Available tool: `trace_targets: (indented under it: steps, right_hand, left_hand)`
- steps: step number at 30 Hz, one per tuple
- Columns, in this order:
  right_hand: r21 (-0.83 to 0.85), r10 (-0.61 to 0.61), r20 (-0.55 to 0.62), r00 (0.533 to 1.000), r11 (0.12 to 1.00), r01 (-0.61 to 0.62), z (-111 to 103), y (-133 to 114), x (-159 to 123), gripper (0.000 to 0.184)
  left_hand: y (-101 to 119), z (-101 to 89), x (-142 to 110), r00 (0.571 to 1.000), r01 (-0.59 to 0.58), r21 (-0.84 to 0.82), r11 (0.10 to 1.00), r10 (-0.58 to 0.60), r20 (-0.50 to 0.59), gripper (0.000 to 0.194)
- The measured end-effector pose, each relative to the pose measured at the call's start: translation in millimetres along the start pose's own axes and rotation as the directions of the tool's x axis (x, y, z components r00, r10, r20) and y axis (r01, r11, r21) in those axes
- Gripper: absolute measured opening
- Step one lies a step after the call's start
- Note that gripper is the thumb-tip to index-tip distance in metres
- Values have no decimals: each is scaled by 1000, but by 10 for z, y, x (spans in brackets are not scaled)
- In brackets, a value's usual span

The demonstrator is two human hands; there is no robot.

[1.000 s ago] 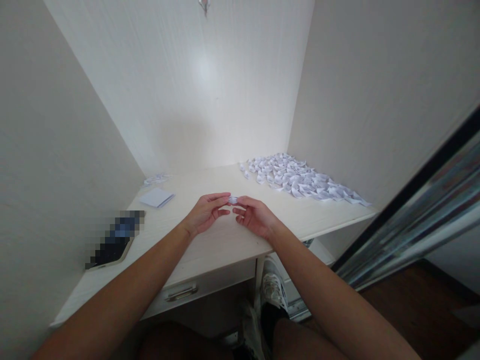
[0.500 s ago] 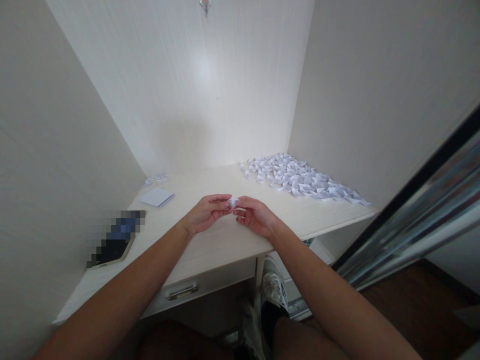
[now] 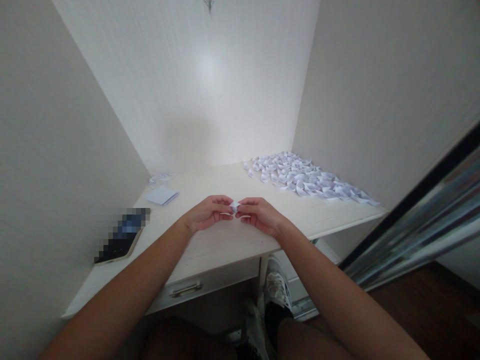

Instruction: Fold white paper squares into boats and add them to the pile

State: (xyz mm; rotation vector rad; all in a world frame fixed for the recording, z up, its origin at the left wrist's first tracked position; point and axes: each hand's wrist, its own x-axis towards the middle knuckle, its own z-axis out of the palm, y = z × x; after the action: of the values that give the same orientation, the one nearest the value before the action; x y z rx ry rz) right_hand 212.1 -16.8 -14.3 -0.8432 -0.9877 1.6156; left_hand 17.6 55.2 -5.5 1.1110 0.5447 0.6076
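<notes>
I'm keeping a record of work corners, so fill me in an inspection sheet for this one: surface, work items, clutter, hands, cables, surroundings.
Surface: white desktop, with a drawer below its front edge.
Work items: small white paper piece held above the desktop; heap of small white papers along the right side; flat white paper at left; thin white strips in the back left corner.
Clutter: dark phone-like device at left, partly pixelated.
Hands: left hand and right hand both grip the small white paper piece at their fingertips.
Cables: nothing seen.
Surroundings: pale back panel and side panels; shoe below the desktop's front edge.
</notes>
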Motion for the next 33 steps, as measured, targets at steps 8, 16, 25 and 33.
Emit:
trace_targets:
  steps: [8, 16, 25, 33]
  right_hand:
    - [-123, -70, -38, 997, 990, 64, -24, 53, 17, 26]
    - [-331, -210, -149, 966, 931, 151, -46, 116, 105, 15]
    - [-532, -256, -240, 936, 842, 93, 66, 97, 99, 13]
    - [-534, -186, -225, 956, 844, 38, 58, 92, 103, 18]
  left_hand:
    - [-10, -23, 2, 999, 0, 95, 995, 4, -32, 27]
    - [-30, 33, 16, 970, -124, 327, 937, 184, -159, 30]
    - [-103, 50, 57, 931, -140, 369, 919, 249, -266, 39]
    - [-41, 120, 30, 917, -14, 335, 942, 146, -371, 40]
